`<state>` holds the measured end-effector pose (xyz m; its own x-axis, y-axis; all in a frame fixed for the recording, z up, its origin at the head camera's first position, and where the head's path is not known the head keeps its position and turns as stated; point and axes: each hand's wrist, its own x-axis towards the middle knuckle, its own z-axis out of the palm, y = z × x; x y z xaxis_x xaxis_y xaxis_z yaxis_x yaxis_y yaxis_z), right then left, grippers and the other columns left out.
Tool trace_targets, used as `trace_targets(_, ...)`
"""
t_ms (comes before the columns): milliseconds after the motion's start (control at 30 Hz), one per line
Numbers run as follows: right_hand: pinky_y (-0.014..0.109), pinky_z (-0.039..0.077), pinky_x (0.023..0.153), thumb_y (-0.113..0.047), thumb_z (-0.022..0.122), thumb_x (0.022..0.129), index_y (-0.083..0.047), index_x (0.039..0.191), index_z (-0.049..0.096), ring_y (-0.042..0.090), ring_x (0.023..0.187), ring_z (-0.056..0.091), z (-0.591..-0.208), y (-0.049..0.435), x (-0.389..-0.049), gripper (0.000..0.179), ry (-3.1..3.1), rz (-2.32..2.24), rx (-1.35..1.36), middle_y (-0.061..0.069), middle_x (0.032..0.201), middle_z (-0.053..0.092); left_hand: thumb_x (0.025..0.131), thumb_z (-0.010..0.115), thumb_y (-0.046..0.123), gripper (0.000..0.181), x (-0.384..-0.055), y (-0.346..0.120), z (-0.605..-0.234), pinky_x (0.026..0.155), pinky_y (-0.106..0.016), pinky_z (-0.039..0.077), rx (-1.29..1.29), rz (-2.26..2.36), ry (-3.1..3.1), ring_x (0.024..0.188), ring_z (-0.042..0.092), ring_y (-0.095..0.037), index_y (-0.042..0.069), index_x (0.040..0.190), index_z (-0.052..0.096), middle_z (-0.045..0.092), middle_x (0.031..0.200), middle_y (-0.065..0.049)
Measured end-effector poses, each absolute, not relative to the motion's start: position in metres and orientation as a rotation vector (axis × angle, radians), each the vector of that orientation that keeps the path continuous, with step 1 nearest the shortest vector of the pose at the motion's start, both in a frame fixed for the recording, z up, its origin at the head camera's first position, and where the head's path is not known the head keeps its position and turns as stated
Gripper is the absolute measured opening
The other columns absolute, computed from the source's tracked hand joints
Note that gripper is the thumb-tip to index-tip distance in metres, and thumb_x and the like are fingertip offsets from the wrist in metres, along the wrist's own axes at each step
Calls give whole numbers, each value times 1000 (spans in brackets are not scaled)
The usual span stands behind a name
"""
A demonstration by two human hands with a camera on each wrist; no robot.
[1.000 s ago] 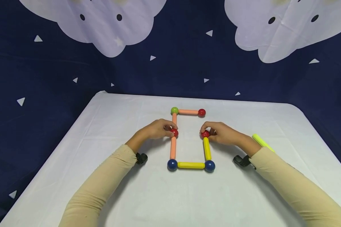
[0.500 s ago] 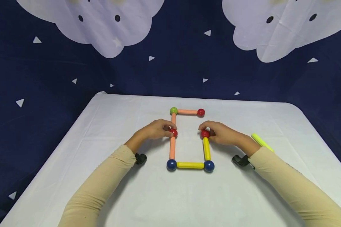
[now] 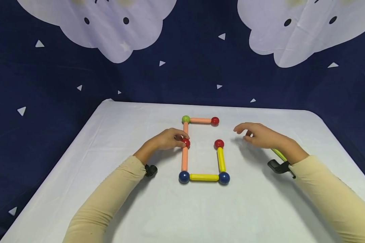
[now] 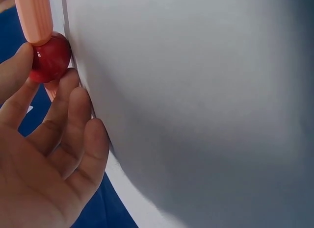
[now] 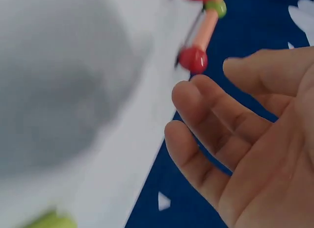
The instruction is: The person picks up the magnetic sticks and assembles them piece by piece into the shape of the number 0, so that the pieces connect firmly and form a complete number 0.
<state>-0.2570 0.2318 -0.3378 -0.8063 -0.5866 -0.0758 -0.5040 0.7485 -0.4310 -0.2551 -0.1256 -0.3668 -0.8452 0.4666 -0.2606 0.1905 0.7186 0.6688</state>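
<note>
My left hand [image 3: 168,139] pinches a red ball [image 4: 51,59] between thumb and fingers, midway along the left side of a flat figure of rods and balls. A salmon rod [image 3: 185,158] runs from that ball to a blue ball [image 3: 184,177]; another leads up to a green ball [image 3: 186,119]. Along the bottom, a yellow rod [image 3: 204,177] joins a second blue ball [image 3: 224,178]. From there a yellow rod [image 3: 221,159] rises to a red ball [image 3: 219,144]. Right of it, my right hand [image 3: 260,135] hovers with relaxed fingers, holding nothing.
At the figure's top a salmon rod [image 3: 200,120] ends in a red ball [image 3: 215,121]. A loose yellow-green rod [image 3: 278,154] lies on the white table [image 3: 200,216], partly hidden beneath the right wrist. A dark blue patterned cloth [image 3: 188,77] hangs behind.
My right hand has let go of the right-hand red ball and moved away to the right. That ball stays on the yellow rod. The left hand keeps its grip.
</note>
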Motion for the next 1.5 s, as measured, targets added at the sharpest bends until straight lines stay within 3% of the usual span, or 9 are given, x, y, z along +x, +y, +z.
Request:
trace_targets(267,36,49,71,-5,57,94,-2,123,62,17,82,61,-335,291,-256,30,2838,-394,-692,9,99,70,94,68,20,33,-253,-127,-368,79,-26,46,489,908,2511,98,58,-18,18,127,65,67,116,-8)
trace_targets(533,34,48,64,-7,57,91,6,124,57,20,77,57,-348,328,-242,35,2721,-276,-400,18,97,66,94,68,20,35,-251,-125,-368,79,-26,46,502,919,2507,98,58,-18,16,128,65,68,116,-8)
trace_targets(1033,41,53,70,-11,72,85,7,118,56,35,91,64,-358,331,-236,41,2716,-419,-340,28,104,66,94,68,19,34,-252,-125,-367,79,-26,46,480,940,2508,97,58,-18,17,127,66,68,114,-8)
trace_targets(1267,40,51,70,-12,71,86,5,126,53,32,90,61,-359,327,-234,47,2734,-406,-358,27,106,64,94,68,19,33,-253,-126,-367,79,-26,46,473,945,2504,98,58,-19,17,127,66,68,116,-9)
trace_targets(1500,31,46,62,-9,68,87,-2,135,50,20,77,55,-362,318,-226,51,2741,-385,-427,23,106,65,94,67,18,32,-253,-125,-367,79,-26,46,482,953,2496,98,58,-19,16,127,66,68,116,-10)
